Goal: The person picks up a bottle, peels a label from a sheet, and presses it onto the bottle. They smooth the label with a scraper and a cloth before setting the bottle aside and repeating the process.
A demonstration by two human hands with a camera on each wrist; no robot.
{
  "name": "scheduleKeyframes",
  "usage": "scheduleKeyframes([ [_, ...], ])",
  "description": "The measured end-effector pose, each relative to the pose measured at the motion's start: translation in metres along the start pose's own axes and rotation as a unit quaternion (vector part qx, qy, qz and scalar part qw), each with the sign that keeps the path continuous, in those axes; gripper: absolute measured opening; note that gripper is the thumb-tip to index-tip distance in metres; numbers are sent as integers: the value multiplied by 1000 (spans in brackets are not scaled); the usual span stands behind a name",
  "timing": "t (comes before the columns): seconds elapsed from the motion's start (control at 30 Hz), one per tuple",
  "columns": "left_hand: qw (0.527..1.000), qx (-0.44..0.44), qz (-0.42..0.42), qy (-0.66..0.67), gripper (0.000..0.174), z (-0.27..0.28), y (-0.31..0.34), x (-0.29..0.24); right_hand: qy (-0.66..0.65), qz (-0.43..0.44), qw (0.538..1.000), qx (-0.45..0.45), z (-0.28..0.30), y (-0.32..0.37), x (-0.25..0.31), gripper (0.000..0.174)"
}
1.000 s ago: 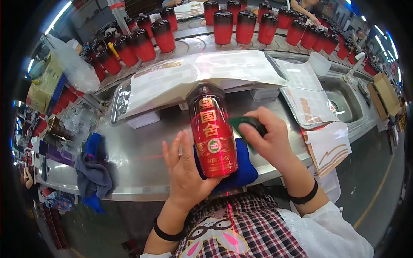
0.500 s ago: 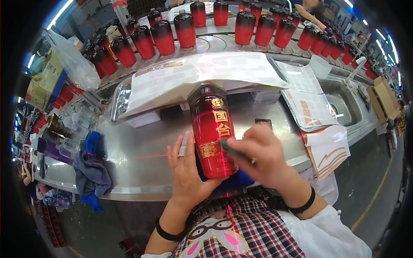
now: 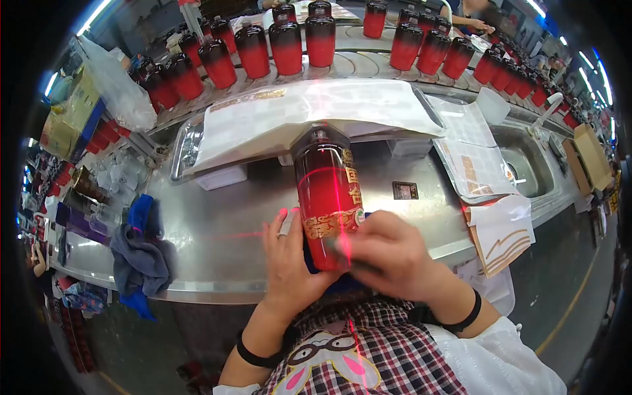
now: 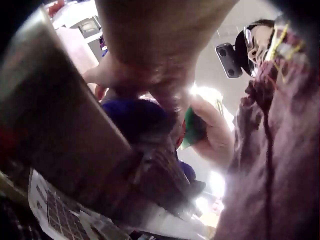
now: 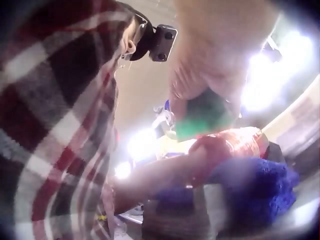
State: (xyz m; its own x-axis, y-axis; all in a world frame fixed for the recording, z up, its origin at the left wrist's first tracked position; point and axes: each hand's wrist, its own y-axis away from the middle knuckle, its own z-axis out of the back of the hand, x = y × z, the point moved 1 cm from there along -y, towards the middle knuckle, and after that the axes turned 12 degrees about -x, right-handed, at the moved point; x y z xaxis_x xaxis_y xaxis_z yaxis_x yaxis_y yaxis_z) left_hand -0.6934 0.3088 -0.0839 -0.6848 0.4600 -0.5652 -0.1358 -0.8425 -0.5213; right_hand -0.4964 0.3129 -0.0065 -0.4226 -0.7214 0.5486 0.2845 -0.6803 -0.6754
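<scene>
A glossy red bottle (image 3: pixel 316 191) with a dark shoulder and gold lettering lies tilted in front of me, its neck pointing away. My left hand (image 3: pixel 288 266) holds its lower end, fingers along the left side and thumb by the base. In my right hand (image 3: pixel 400 257) is a green scraper (image 5: pixel 202 120), gripped close over the bottle's lower right side; motion blurs it in the head view. Under the bottle is a folded blue towel (image 5: pixel 260 187). Gold characters and part of a round emblem show near the bottle's right edge.
Behind the bottle, a metal tray (image 3: pixel 187 155) carries white label sheets (image 3: pixel 316 102). Red-black bottles (image 3: pixel 253 52) line the conveyor beyond. A sink (image 3: pixel 526 164) stands right, past more sheets (image 3: pixel 503 230). Grey and blue cloths (image 3: pixel 138 257) hang over the left edge.
The bottle has rolled so its gold characters moved right and a gold band came up. My right hand has moved with the scraper down onto the lower right side. Conveyor bottles have shifted.
</scene>
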Motion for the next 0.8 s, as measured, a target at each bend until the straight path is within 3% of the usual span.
scheduleKeyframes([
  [0.03, 1000, 6, -8, -26, 110, 6, -3, -4, -64, 18, 997, 43, -2, 0, 6, 32],
  [0.07, 998, 12, -17, -52, 109, 9, -5, -7, -86, -16, 996, 28, 0, 1, 7, 34],
  [0.17, 998, -34, -38, -47, 107, 8, -4, -8, 134, -30, 986, -95, 4, 5, -10, 36],
  [0.23, 1000, -28, 3, 0, 107, -3, 3, 1, 27, 17, 999, -23, -5, 4, 2, 35],
  [0.3, 1000, -15, 16, 12, 107, -4, 1, -1, -132, -9, 990, 57, 1, 2, 7, 35],
  [0.37, 1000, -4, 5, -15, 107, 5, -3, -7, 41, -74, 994, -67, 7, 5, 0, 31],
  [0.4, 1000, -5, -9, -27, 108, 6, -2, -6, 129, -57, 986, -93, 7, 7, -11, 29],
  [0.5, 998, 11, -20, -54, 106, 10, -4, -7, -84, -13, 996, 34, 0, 5, 5, 30],
  [0.53, 998, 4, -29, -61, 105, 12, -5, -9, -152, -45, 984, 84, 5, 4, 8, 31],
  [0.63, 997, -19, -36, -59, 105, 13, -6, -12, 96, -63, 986, -118, 3, 10, -15, 30],
  [0.67, 998, -25, -28, -42, 106, 7, -3, -7, 117, -44, 986, -106, 2, 9, -15, 30],
  [0.73, 1000, -13, 20, 16, 107, -2, 1, -3, 10, 1, 1000, -21, -2, 7, -1, 31],
  [0.77, 1000, -10, 5, -1, 107, 0, -1, -4, -41, 24, 999, 20, -3, 5, 5, 32],
  [0.8, 1000, -7, -9, -18, 107, 4, -4, -6, -116, -31, 992, 28, 0, 6, 5, 34],
])
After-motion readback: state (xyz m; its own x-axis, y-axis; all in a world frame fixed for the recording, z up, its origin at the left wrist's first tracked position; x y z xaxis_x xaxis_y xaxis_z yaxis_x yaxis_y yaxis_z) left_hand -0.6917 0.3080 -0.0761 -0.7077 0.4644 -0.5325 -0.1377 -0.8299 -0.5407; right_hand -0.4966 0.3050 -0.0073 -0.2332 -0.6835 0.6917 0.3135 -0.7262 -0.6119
